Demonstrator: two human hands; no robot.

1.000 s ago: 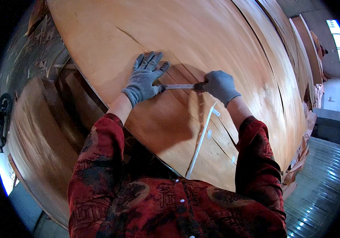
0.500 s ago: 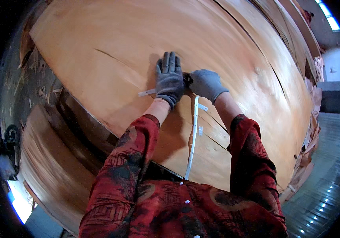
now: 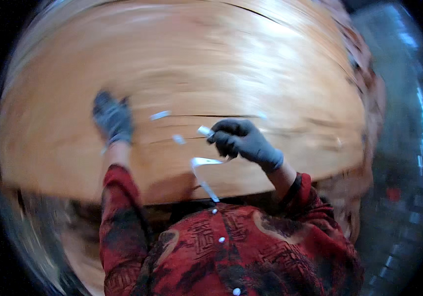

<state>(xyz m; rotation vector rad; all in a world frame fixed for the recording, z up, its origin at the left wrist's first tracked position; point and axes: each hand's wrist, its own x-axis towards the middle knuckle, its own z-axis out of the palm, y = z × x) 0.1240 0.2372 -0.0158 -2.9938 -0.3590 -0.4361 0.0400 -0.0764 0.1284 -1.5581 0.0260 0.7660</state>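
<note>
Over a wide sheet of thin wood veneer (image 3: 251,64), my gloved left hand (image 3: 113,120) lies flat on the wood, fingers spread, holding nothing. Well apart to its right, my right hand (image 3: 243,140) curls its fingers closed around a small tool whose pale tip (image 3: 204,130) pokes out leftward. A strip of white tape (image 3: 202,170) hangs from that hand toward my red patterned jacket (image 3: 231,251). Short tape pieces (image 3: 160,115) sit between my hands along a dark crack.

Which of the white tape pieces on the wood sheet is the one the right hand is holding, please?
The long white strip, trailing from the right hand toward the person's body. The short bits lie loose on the wood sheet, apart from both hands.
</note>
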